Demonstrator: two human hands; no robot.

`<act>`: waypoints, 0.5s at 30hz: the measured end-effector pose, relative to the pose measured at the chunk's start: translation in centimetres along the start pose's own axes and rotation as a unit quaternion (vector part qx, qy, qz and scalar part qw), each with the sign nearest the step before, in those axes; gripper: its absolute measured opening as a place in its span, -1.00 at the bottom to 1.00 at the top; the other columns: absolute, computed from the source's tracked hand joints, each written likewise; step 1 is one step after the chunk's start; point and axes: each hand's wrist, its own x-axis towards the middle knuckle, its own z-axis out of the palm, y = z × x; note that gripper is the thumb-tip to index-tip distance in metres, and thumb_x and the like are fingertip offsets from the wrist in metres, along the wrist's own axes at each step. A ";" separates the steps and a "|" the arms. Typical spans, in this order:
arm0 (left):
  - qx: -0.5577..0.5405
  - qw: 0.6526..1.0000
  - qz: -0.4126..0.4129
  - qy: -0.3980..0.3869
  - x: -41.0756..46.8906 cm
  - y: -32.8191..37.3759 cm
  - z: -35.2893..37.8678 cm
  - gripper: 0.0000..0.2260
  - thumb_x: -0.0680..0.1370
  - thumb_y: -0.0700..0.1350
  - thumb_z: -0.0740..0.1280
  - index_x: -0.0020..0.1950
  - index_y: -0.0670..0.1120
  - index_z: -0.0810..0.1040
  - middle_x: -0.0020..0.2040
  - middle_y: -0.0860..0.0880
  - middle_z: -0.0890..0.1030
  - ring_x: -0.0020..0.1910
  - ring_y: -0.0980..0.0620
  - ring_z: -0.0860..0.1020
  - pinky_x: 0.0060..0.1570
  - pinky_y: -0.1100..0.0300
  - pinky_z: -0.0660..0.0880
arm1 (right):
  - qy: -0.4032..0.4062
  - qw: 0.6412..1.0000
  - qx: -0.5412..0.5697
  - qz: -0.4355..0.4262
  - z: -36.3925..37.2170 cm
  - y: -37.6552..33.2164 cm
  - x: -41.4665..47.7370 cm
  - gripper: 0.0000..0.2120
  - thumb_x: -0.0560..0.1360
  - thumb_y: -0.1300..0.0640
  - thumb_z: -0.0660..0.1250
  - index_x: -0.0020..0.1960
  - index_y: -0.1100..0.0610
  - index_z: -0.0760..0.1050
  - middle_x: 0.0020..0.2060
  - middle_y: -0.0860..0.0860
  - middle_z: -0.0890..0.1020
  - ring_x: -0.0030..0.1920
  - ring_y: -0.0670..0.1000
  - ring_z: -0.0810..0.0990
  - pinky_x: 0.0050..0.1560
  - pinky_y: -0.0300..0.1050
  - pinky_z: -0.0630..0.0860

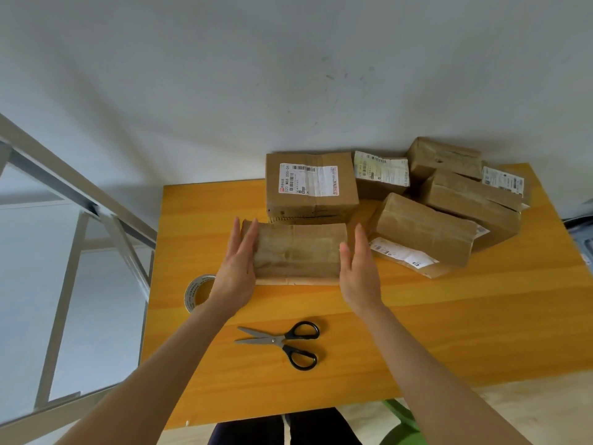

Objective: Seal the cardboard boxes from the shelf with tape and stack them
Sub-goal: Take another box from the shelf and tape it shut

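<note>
**As both hands flank the near box: sealing well on, stack not begun**

While the left hand (236, 271) and right hand (359, 271) stand edge-on at the two short ends of the near box (298, 250), both are flat, fingers straight and together, palms turned inward, gripping nothing. Left fingers overlap the box's left end and seem to touch it. Right palm is just beside the right end; contact unclear.

The near box lies flat on the desk (449, 316), long side toward the person. Its top is glossy, as if tape runs over it (the seam itself does not show).

Outward:
- Tape roll (196, 292) is just behind the left wrist and partly hidden by it.
- Scissors (282, 343) lie nearer the person, blades apart, untouched.
- Labelled box (311, 187) sits directly behind the near box, touching or nearly so. A dark gap runs along its lower front edge, so it is possibly unsealed.
- Heap of boxes (449, 203) lies to the right, four by my count. Some are tilted and leaning on each other, with shipping labels showing.

Judgement: the near box reads as sealed or close to it, and the hands look set to square it up or lift it. Several boxes in the heap show shiny bands, so taping looks well along. Stacking is not yet done: nothing sits squarely on anything else. Still to do: check the labelled box, finish any open seams, build the stack.
</note>
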 end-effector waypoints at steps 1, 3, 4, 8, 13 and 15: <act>0.074 0.996 0.041 0.000 -0.3 0.3 -0.1 -0.54 0.68 -0.13 -0.01 0.56 0.12 0.02 0.58 0.01 -0.13 0.55 0.01 -0.12 0.47 0.07 0.01 | 0.029 0.992 -0.089 -0.086 -0.1 -0.1 -0.2 -0.47 0.68 0.00 0.07 0.57 0.18 0.08 0.54 0.13 0.20 0.53 0.08 0.16 0.46 -0.14 0.14; 0.210 0.964 0.161 0.002 -1.1 0.5 -0.2 -0.56 0.65 -0.10 0.06 0.55 0.01 0.15 0.57 -0.10 0.00 0.55 -0.08 -0.05 0.48 -0.06 0.00 | 0.008 0.940 -0.217 -0.263 0.0 0.0 -0.8 -0.46 0.66 0.00 0.12 0.56 0.18 0.13 0.54 0.15 0.18 0.54 0.10 0.16 0.51 0.05 0.16; 0.241 0.947 0.213 -0.007 -1.6 0.5 0.0 -0.55 0.62 -0.16 0.17 0.52 -0.05 0.24 0.55 -0.14 0.12 0.54 -0.12 0.05 0.47 -0.10 0.08 | -0.027 0.910 -0.260 -0.321 0.3 0.1 -1.1 -0.46 0.65 -0.04 0.13 0.55 0.16 0.16 0.54 0.14 0.18 0.53 0.10 0.18 0.49 0.11 0.20; 0.304 0.914 0.267 -0.015 -3.2 0.1 0.9 -0.30 0.31 -0.47 0.41 0.43 -0.18 0.37 0.45 -0.17 0.33 0.44 -0.19 0.28 0.44 -0.11 0.15 | -0.071 0.859 -0.319 -0.395 1.1 0.4 -1.9 -0.44 0.52 0.08 0.40 0.48 0.10 0.35 0.50 0.14 0.27 0.49 0.13 0.28 0.40 0.14 0.36; 0.348 0.905 0.243 -0.011 -3.1 0.4 1.3 -0.18 0.20 -0.52 0.41 0.45 -0.18 0.34 0.46 -0.13 0.33 0.43 -0.20 0.29 0.43 -0.12 0.06 | -0.062 0.850 -0.324 -0.411 0.2 0.3 -1.2 -0.18 0.30 0.38 0.52 0.49 0.07 0.33 0.46 0.18 0.33 0.45 0.18 0.34 0.40 0.13 0.36; 0.347 0.905 0.246 -0.018 -2.4 1.1 1.6 -0.18 0.18 -0.53 0.42 0.43 -0.20 0.37 0.44 -0.15 0.35 0.40 -0.23 0.32 0.40 -0.20 0.19 | -0.068 0.853 -0.322 -0.404 -0.4 0.4 -0.6 -0.18 0.31 0.39 0.50 0.49 0.05 0.33 0.47 0.19 0.33 0.45 0.20 0.34 0.38 0.16 0.38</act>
